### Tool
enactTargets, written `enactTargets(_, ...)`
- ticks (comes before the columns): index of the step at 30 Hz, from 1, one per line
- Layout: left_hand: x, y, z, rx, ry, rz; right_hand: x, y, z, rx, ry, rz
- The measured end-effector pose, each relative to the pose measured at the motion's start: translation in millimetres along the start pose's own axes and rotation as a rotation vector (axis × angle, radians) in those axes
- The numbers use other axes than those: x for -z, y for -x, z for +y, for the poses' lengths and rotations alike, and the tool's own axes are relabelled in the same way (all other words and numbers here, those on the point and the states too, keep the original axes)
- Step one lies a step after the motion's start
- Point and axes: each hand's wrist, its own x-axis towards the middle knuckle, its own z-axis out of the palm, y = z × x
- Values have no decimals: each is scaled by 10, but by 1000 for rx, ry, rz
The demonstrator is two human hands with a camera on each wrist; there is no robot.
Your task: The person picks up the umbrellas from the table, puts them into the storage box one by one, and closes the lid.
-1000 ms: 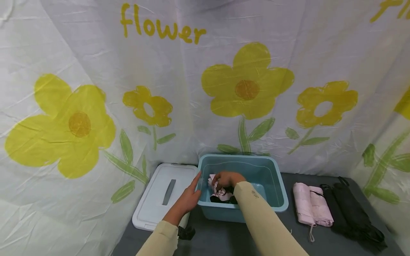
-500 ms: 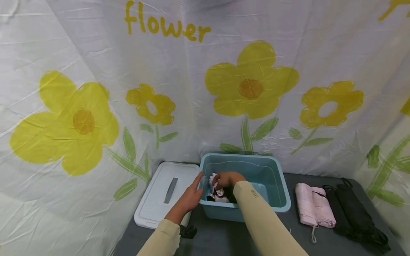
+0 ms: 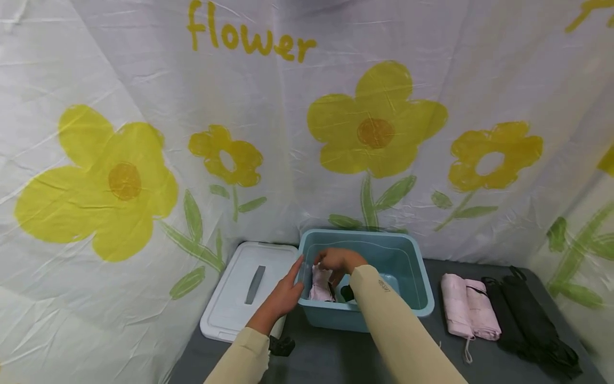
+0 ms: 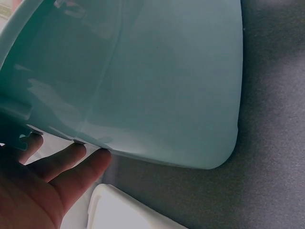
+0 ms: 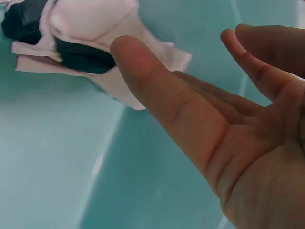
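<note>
A blue-green plastic bin [image 3: 364, 242] stands on the dark table. In its left end lies a bundle of pink fabric [image 3: 320, 285] with a dark lining [image 5: 83, 58] showing between its layers. My right hand [image 3: 340, 260] reaches down over the bundle, thumb and fingers spread apart. In the right wrist view the thumb overlaps the bundle's edge; whether it touches, I cannot tell. My left hand [image 3: 283, 296] is at the bin's left side with straight fingers. Its fingertips [image 4: 102, 157] meet the bin's outer wall. A small dark piece [image 3: 347, 292] sits beside the bundle, partly hidden by my right sleeve.
Left of the bin lies a white lid [image 3: 230, 304] with a grey handle [image 3: 256, 285]. To its right are pink rolled bundles [image 3: 455, 304] with a cord, then long black bundles [image 3: 523, 312]. A flower-printed curtain [image 3: 283, 133] hangs behind. Something black [image 3: 282, 346] is at my left wrist.
The crumpled pink fabric now lies flatter in the bin's left end. My right hand has lifted slightly and its fingers have come off the fabric's middle. My left hand stays put.
</note>
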Motion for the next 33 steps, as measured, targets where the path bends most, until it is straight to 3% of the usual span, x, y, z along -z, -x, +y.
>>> enactTargets(13,12,-40,-7,3,-23,20,286,445,-112,62,-8,-15)
enactTargets(24,8,-24,15,5,-14,41,397,907,106,187,109,79)
enactTargets(33,-20,-40,8,2,-18,42,424,1293,286,308,31,145)
